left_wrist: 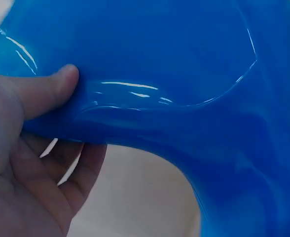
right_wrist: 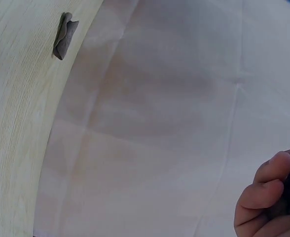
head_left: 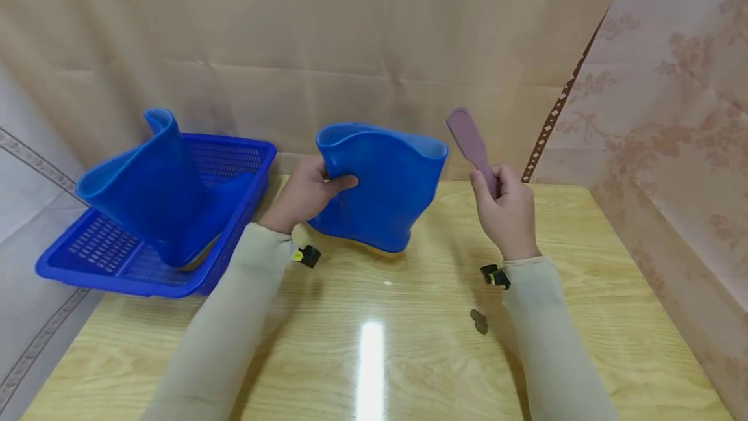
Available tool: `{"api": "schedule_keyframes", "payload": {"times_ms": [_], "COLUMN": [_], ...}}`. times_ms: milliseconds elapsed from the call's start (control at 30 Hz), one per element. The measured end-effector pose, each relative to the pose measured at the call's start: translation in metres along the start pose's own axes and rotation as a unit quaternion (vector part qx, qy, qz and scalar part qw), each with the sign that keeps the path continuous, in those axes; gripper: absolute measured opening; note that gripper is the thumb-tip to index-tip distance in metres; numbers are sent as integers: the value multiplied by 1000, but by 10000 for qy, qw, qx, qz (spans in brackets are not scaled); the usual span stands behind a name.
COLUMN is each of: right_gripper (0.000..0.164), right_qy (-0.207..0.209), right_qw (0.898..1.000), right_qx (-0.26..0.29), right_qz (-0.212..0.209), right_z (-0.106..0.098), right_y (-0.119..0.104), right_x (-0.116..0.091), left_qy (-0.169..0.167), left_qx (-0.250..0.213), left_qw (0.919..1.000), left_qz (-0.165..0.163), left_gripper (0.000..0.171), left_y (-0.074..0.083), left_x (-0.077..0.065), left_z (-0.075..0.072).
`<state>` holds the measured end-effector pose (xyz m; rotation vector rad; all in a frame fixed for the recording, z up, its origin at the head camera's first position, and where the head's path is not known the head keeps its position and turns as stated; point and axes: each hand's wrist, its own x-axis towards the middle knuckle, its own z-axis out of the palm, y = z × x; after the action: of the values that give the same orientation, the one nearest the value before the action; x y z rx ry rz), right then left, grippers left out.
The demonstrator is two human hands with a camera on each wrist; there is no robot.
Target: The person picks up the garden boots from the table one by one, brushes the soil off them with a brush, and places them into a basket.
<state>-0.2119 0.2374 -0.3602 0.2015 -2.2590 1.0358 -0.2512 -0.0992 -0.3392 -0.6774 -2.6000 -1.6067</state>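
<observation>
My left hand (head_left: 306,193) grips a blue rubber boot (head_left: 386,187) by the side of its shaft, thumb on the near face and fingers behind. The boot's opening faces up, and its lower end is close over the wooden table (head_left: 432,356). In the left wrist view, the boot's glossy side (left_wrist: 184,59) fills most of the picture. My right hand (head_left: 508,213) holds a mauve brush (head_left: 467,138) upright by its handle, its flat oblong head pointing up, to the right of the boot. The right wrist view shows only curled fingers (right_wrist: 263,197) at the lower right.
At the left stands a blue perforated basket (head_left: 234,148) with another blue boot (head_left: 158,193) inside, its shaft leaning up over the rim. A small grey-brown folded scrap (head_left: 479,321) lies on the table near my right forearm. A beige curtain (head_left: 350,31) hangs behind the table.
</observation>
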Motion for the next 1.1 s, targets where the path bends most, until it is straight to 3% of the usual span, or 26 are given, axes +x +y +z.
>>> {"api": "schedule_keyframes", "payload": {"times_ms": [133, 267, 400, 533, 667, 800, 967, 1100], "right_gripper": [31, 32, 32, 33, 35, 35, 29, 26], "right_qy": [-113, -163, -233, -475, -1166, -2043, -2553, -2720], "right_qw": [9999, 9998, 9995, 9983, 9922, 9773, 9651, 9601], "right_qx": [-43, -76, -198, -264, -417, -555, -357, -314], "right_qz": [6, 18, 96, 190, 175, -73, -457, -579], "right_z": [1, 3, 4, 6, 8, 14, 21, 23], "right_y": [-2, -2, -2, -2, -3, -2, -4, -6], "right_x": [1, 2, 1, -1, -2, -3, -4, -3], "left_qy": [-9, 96, -60, 63, 350, 502, 591, 1011], "left_qx": [-268, -1155, -2223, -2969, -3084, -3131, -3391, -2873], "left_qw": [9996, 9931, 9734, 9529, 9490, 9469, 9372, 9505], "left_qz": [34, -158, -557, -615, -545, -533, -566, -613], "left_gripper": [50, 58, 68, 61, 51, 50, 53, 56], "left_y": [-19, -37, -53, -63, -63, -62, -61, -60], "left_x": [0, 4, 10, 10, 8, 6, 4, 2], "left_z": [7, 20, 35, 45, 51, 54, 54, 57]}}
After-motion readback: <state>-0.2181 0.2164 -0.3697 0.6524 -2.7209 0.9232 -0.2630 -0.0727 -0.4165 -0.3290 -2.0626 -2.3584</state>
